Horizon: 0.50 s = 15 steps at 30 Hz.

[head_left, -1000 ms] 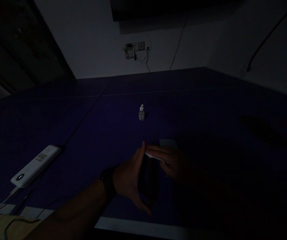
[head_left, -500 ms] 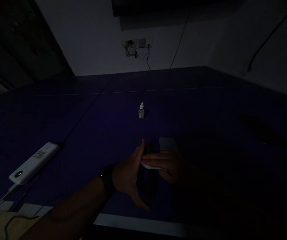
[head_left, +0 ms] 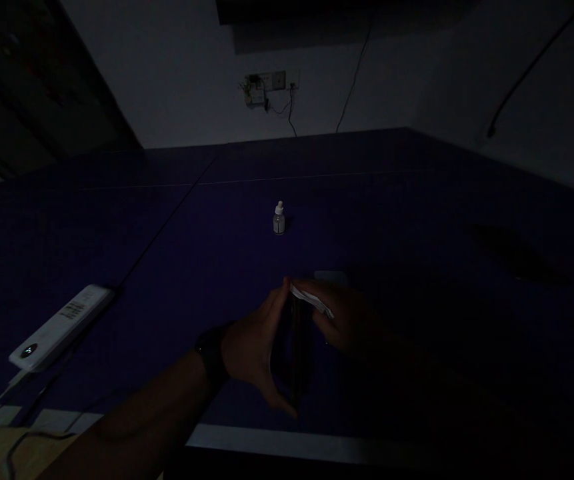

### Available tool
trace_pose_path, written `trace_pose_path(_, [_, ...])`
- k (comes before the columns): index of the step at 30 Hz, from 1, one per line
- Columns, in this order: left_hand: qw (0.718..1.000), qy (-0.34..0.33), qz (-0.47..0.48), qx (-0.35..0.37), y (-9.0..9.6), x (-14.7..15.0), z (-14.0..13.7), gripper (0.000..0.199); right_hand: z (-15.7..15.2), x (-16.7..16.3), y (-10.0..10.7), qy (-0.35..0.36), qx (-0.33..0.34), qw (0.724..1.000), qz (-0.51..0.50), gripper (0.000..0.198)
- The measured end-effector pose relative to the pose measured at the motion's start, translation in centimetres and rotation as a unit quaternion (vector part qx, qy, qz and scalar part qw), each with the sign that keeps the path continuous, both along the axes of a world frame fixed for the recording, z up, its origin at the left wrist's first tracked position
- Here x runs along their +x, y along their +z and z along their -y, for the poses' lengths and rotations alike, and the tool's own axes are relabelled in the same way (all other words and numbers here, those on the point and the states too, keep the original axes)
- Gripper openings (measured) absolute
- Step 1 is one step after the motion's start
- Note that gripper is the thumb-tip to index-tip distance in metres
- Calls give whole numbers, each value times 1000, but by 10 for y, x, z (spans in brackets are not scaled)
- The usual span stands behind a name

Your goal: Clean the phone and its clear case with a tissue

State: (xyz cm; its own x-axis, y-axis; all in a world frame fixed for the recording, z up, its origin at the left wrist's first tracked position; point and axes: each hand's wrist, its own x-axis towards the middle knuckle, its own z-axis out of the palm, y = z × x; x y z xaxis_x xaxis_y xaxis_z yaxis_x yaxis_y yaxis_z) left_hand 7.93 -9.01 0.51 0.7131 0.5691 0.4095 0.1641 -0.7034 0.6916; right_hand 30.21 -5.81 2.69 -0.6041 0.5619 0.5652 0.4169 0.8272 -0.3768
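My left hand [head_left: 254, 353], with a dark watch at the wrist, grips a thin dark phone-shaped slab [head_left: 295, 353] by its two ends. The thumb is at the near end and the fingers at the far end, so the slab's narrow edge faces up. My right hand [head_left: 344, 317] is closed on a folded white cloth [head_left: 313, 299], pressed to the slab's far end beside my left fingertips. Behind the right hand lies a pale flat rectangle [head_left: 331, 275], mostly covered. Deep shadow hides much of the slab and the right forearm.
A small dropper bottle [head_left: 279, 221] stands upright on the dark blue table [head_left: 207, 247]. At left lies a white power strip-like block [head_left: 61, 327] with a cable. A dark flat object [head_left: 517, 255] lies at right. Wall sockets [head_left: 267, 83] are at the back.
My right hand has slid the white cloth away from me to the slab's far end and covers more of the pale rectangle. My left hand keeps its hold. The view has shifted slightly.
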Motion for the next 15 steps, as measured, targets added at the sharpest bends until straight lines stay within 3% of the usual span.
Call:
trace_pose_path(4, [1000,0,0,-1,-3,-1,0,173,0,0,3,7,21,1000,4,44])
trace_pose_path(11, [1000,6,-1,-14,-4,-1,0,172,-3,-3,2,20,7,1000,4,51])
trace_pose_path(15, [1000,11,-3,-25,-3,-1,2,174,0,0,7,41,25,999,2,45])
